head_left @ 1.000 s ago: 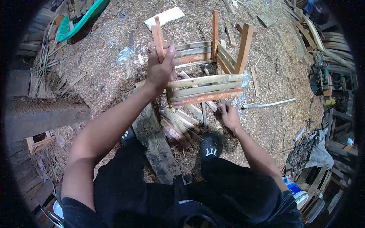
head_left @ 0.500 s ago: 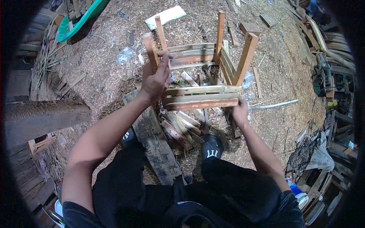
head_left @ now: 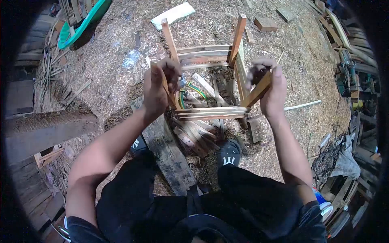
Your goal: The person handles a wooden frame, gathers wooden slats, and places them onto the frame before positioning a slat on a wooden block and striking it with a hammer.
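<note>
A wooden frame (head_left: 210, 111) with upright square legs and slatted sides stands over the wood-littered ground in front of me. My left hand (head_left: 157, 87) is curled around its near left leg, thumb on one side and fingers on the other. On the opposite side, my right hand (head_left: 272, 91) wraps the near right leg (head_left: 257, 92), its fingertips somewhat blurred. The far legs, left (head_left: 169, 39) and right (head_left: 238, 38), rise untouched. Within the frame's outline, a green-and-yellow strip (head_left: 197, 90) lies on the ground.
A weathered plank (head_left: 168, 156) lies between my feet beside loose wood pieces (head_left: 196, 137). A pale board (head_left: 173, 16) and a wood block (head_left: 266, 24) lie beyond the frame. A green curved object (head_left: 85, 26) is at upper left; stacked timber (head_left: 358, 46) lines the right.
My right hand has moved up from the frame's near lower corner to the near right leg. The frame has tipped and its near side is lower. My left hand stays at the near left leg.
</note>
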Motion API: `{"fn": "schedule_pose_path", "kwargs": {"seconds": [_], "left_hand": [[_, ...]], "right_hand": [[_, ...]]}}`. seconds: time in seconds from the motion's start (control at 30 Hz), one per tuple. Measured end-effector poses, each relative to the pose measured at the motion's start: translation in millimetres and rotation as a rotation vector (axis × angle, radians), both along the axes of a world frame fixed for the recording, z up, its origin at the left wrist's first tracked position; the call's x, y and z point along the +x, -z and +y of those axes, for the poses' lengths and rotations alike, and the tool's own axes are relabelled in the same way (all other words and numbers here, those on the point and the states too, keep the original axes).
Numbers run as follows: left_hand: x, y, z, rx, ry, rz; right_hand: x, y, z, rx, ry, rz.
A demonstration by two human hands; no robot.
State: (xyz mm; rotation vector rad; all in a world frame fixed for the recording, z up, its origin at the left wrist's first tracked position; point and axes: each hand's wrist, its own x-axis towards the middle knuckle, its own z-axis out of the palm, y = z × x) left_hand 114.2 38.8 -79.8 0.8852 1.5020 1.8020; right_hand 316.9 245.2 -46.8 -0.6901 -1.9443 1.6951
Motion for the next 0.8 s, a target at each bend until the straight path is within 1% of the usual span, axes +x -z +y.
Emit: {"fn": "schedule_pose_path", "kwargs": {"seconds": [0.03,0.07,0.13,0.17,0.27,0.33,0.43,0.5,0.6,0.63,0.7,0.73,0.8], "left_hand": [[2,6,-2,-0.001,0.010,-0.056],[3,11,-4,-0.002,0.018,-0.111],[10,7,-5,-0.036,-0.025,-0.104],[12,7,-6,-0.049,-0.031,-0.107],[16,10,-15,-0.103,-0.014,-0.116],[15,12,-19,-0.143,0.009,-0.121],[13,15,-19,-0.151,0.038,-0.074],[13,15,-17,-0.142,0.020,-0.129],[20,4,-13,-0.165,-0.038,-0.115],[23,-1,-12,-0.164,-0.039,-0.113],[29,-6,-11,-0.165,-0.203,0.078],[28,-6,-12,-0.165,-0.203,0.075],[27,-3,-16,-0.013,-0.099,-0.063]], "right_hand": [[-3,-2,-4,-0.128,0.091,0.049],[-1,2,-3,-0.131,0.092,0.049],[2,7,-3,-0.178,0.108,0.029],[1,10,-9,-0.163,0.146,0.045],[7,21,-11,-0.125,0.140,0.024],[7,19,-15,-0.099,0.137,0.022],[6,17,-16,-0.134,0.159,0.016],[5,18,-13,-0.183,0.157,0.019],[5,18,-11,-0.221,0.182,0.003],[7,20,-12,-0.220,0.181,0.005],[13,26,-16,-0.173,0.206,0.019],[15,30,-18,-0.173,0.206,0.016],[18,34,-25,-0.020,0.216,0.159]]}}
